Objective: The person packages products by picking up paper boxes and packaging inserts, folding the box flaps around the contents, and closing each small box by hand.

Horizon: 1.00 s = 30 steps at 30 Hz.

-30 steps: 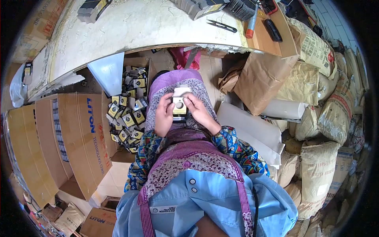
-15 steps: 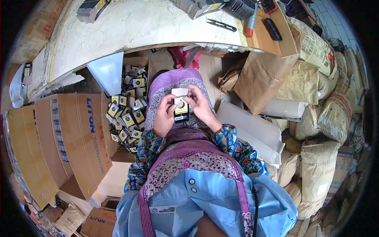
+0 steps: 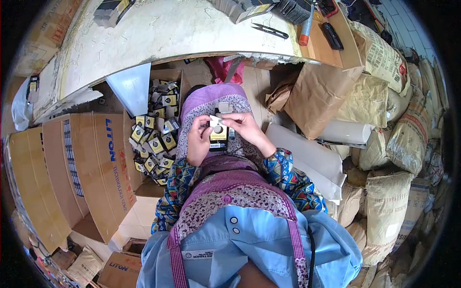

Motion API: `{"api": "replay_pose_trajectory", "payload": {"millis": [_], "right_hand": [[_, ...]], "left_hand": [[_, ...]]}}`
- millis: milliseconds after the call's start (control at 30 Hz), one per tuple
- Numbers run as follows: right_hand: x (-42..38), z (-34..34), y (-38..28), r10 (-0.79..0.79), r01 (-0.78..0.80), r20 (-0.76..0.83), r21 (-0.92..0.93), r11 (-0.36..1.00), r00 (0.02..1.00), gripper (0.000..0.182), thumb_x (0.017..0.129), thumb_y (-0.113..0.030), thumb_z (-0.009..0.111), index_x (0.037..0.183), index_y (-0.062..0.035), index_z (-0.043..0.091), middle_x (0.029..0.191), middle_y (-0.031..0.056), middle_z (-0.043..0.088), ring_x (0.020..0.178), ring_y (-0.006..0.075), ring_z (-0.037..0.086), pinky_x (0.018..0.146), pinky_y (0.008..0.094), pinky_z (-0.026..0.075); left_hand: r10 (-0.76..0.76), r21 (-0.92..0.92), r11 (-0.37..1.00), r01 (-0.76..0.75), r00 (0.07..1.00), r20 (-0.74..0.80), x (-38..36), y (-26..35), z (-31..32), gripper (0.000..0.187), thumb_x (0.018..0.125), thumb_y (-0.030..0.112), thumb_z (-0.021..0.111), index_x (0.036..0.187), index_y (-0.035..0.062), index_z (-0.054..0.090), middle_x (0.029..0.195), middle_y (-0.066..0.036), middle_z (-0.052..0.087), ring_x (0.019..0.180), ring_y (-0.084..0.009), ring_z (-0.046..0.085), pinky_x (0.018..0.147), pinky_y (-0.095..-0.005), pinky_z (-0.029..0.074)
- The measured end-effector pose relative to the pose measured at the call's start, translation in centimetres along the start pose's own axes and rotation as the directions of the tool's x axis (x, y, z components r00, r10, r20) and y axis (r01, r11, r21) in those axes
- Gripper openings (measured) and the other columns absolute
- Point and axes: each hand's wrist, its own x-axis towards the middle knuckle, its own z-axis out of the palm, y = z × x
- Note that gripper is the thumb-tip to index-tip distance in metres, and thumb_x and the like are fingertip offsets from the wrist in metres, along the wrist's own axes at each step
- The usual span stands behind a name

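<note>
Above my lap is a small black and yellow box [image 3: 218, 136] with a round hole, its white flap at the top. My left hand [image 3: 198, 142] grips the box's left edge, fingers bent round it. My right hand [image 3: 246, 128] has its fingertips pinched on the flap at the box's top. Behind the hands, a small grey piece [image 3: 224, 107] lies on the purple flowered apron [image 3: 211, 96]. To the left, a carton holds several similar black and yellow boxes [image 3: 155, 144].
A worktable [image 3: 192, 36] crosses the top, bearing thread snips [image 3: 270, 30], stacks of dark cards [image 3: 245, 8] and a wooden tray [image 3: 343, 45]. An open cardboard carton [image 3: 103, 163] stands left. Brown paper [image 3: 314, 98] and full sacks [image 3: 389, 211] lie right.
My right hand has shifted slightly, its fingers now flatter across the box's top. The white flap has folded down and shows less, and the grey piece behind it is more visible.
</note>
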Motion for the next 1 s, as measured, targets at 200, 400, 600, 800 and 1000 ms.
{"api": "replay_pose_trajectory", "payload": {"millis": [200,400,600,800,1000], "right_hand": [[-0.8,-0.1,1.6,-0.075,0.075,-0.006,-0.05,0.996,0.997,0.017,0.085,-0.009,0.061,0.098,0.0011,0.065,0.092,0.0036,0.066,0.086,0.0072,0.056,0.079,0.022,0.044],[0.6,0.1,1.9,-0.331,0.242,-0.039,-0.602,0.761,0.943,0.02,0.075,-0.01,0.067,0.093,-0.0008,0.064,0.088,0.008,0.061,0.084,0.0222,0.058,0.078,0.0328,0.044],[2.4,1.3,5.3,-0.27,0.06,0.053,-0.998,0.015,0.961,0.021,0.071,-0.016,0.064,0.088,-0.0042,0.063,0.097,0.0105,0.054,0.097,0.0251,0.049,0.083,0.04,0.033],[0.3,1.1,0.4,-0.364,0.038,-0.162,-0.875,0.483,0.917,0.021,0.069,-0.014,0.067,0.089,-0.0065,0.064,0.089,0.0073,0.055,0.091,0.0239,0.051,0.082,0.037,0.035],[-0.2,0.8,1.5,-0.108,0.107,0.009,-0.236,0.966,0.994,0.014,0.081,-0.004,0.059,0.094,0.0002,0.058,0.093,0.0094,0.059,0.09,0.0169,0.055,0.082,0.0277,0.042]], "left_hand": [[0.081,0.029,0.996,-0.081,0.997,-0.005,0.0,-0.2,0.1,0.026,0.082,-0.011,0.048,0.106,-0.001,0.047,0.1,-0.014,0.056,0.089,-0.0172,0.06,0.076,-0.0271,0.048],[0.09,0.471,0.879,-0.066,0.996,-0.028,-0.3,0.7,-4.0,0.026,0.079,-0.002,0.055,0.104,0.0016,0.05,0.085,-0.014,0.06,0.079,-0.0283,0.062,0.071,-0.0337,0.048],[0.225,0.884,0.468,0.017,0.964,-0.138,-1.0,3.4,-5.5,0.037,0.08,0.006,0.061,0.115,0.0012,0.049,0.107,-0.024,0.056,0.105,-0.035,0.054,0.088,-0.0409,0.045],[0.315,0.755,0.567,-0.33,0.933,0.172,-0.3,-2.2,-0.1,0.063,0.073,0.022,0.071,0.124,-0.0023,0.043,0.113,-0.027,0.054,0.103,-0.0404,0.054,0.087,-0.0411,0.044],[0.058,0.641,0.765,-0.063,0.998,0.029,0.0,0.5,1.3,0.053,0.078,0.017,0.066,0.121,-0.0046,0.044,0.11,-0.03,0.054,0.095,-0.0443,0.056,0.078,-0.0419,0.048]]}}
